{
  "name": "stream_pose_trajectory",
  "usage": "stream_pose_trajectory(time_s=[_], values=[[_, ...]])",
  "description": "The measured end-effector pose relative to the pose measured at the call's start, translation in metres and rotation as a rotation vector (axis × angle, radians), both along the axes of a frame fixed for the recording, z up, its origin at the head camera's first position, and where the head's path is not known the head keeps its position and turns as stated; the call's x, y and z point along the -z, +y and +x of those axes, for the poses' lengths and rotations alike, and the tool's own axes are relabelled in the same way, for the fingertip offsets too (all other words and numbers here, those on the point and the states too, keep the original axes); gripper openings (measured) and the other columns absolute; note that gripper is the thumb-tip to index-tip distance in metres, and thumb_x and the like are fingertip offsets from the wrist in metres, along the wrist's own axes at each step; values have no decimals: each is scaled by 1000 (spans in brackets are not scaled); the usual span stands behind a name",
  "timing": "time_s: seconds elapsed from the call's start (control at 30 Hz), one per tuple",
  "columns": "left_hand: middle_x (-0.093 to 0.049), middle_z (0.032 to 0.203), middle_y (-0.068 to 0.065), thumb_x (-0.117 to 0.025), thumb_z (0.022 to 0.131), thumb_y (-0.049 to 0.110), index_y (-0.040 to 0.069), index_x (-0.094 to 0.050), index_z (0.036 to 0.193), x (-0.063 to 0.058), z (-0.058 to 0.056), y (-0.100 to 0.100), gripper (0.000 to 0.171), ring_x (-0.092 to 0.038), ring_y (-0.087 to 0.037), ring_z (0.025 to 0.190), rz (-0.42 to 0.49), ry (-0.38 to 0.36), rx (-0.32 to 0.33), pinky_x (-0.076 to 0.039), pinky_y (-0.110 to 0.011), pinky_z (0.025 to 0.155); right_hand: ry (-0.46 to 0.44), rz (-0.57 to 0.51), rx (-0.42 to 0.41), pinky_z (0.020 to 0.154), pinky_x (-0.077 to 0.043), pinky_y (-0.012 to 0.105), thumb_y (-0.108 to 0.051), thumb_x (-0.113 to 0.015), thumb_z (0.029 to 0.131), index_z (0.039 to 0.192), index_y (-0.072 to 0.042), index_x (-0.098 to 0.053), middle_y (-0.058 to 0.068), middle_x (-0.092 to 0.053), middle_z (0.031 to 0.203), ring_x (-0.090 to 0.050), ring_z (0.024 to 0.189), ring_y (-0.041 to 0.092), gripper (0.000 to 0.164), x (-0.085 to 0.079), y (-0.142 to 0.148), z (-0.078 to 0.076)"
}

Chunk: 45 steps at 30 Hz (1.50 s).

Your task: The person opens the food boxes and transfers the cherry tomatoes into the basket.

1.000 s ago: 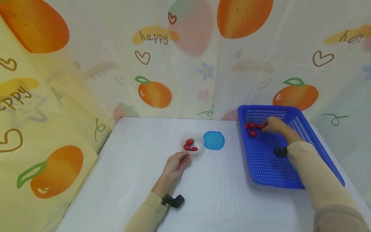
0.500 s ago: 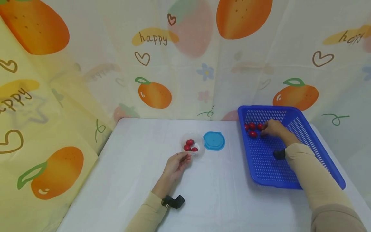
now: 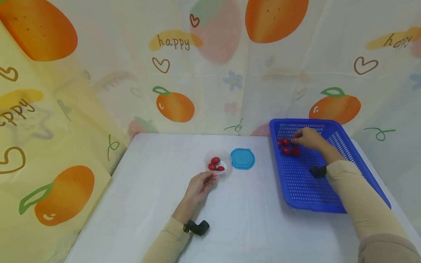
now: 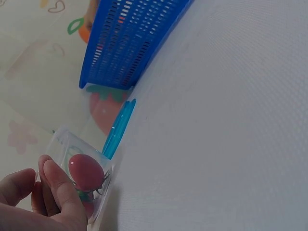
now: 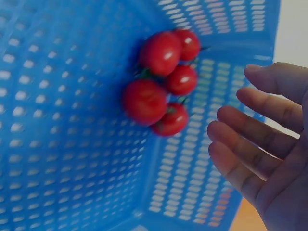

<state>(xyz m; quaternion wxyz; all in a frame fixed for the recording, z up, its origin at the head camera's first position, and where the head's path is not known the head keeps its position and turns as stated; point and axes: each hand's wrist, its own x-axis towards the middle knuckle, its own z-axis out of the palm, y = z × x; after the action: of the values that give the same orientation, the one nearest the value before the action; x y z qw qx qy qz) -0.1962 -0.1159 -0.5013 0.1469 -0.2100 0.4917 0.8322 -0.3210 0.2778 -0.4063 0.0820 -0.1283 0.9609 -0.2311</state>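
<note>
In the head view, my left hand (image 3: 198, 188) pinches the near rim of a small clear plastic container (image 3: 227, 160). Cherry tomatoes (image 3: 215, 160) lie inside it; the left wrist view shows one large tomato (image 4: 86, 172) behind the fingers. My right hand (image 3: 309, 138) reaches into a blue basket (image 3: 286, 193), above several cherry tomatoes (image 3: 286, 151) gathered at its far left corner. From the right wrist, that hand (image 5: 269, 134) has its fingers spread and lightly bent, apart from the tomatoes (image 5: 146, 102), with nothing between them. In the head view it partly covers one tomato.
A light blue lid (image 3: 243, 159) lies on the white table (image 3: 141, 190), just right of the container. The perforated basket walls rise around the right hand. A printed curtain (image 3: 210, 91) stands behind the table.
My right hand has lifted slightly and moved back. Another tomato now shows beside the front one, close to where the fingers were. My left hand has stayed on the container.
</note>
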Motion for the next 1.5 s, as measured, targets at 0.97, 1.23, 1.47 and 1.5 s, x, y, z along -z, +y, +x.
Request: stream_pose_trajectory(time_s=[0.97,1.23,1.47,1.5], values=[[-66,96,-3,-58,87,22,4,-55,115,0,1,2,33,-62,-14,92,-14,-4,-1,-52,-21,82,39,33,-252,80,-52,37,-23,-57,87,111,-5,-61,12,-64,106,-58,96,24,31,-36,-132,8],[-66,95,-4,-57,87,21,4,-55,113,-1,1,2,31,-62,-15,93,-8,-1,7,-52,-21,83,33,109,-339,77,-54,31,-29,-58,86,110,-11,-62,6,-65,102,-59,93,19,30,-31,-169,15],[-66,95,-3,-58,87,22,5,-55,114,-1,1,2,31,-62,-15,94,4,-12,10,-52,-20,83,15,119,-414,83,-52,32,-29,-60,85,107,-12,-64,4,-66,100,-59,95,18,28,-18,-197,22],[-66,94,-3,-57,87,21,5,-55,113,-1,0,2,31,-62,-15,94,5,-13,10,-52,-20,82,15,124,-424,83,-52,32,-28,-60,85,107,-12,-65,4,-66,100,-59,95,18,28,-16,-200,22]])
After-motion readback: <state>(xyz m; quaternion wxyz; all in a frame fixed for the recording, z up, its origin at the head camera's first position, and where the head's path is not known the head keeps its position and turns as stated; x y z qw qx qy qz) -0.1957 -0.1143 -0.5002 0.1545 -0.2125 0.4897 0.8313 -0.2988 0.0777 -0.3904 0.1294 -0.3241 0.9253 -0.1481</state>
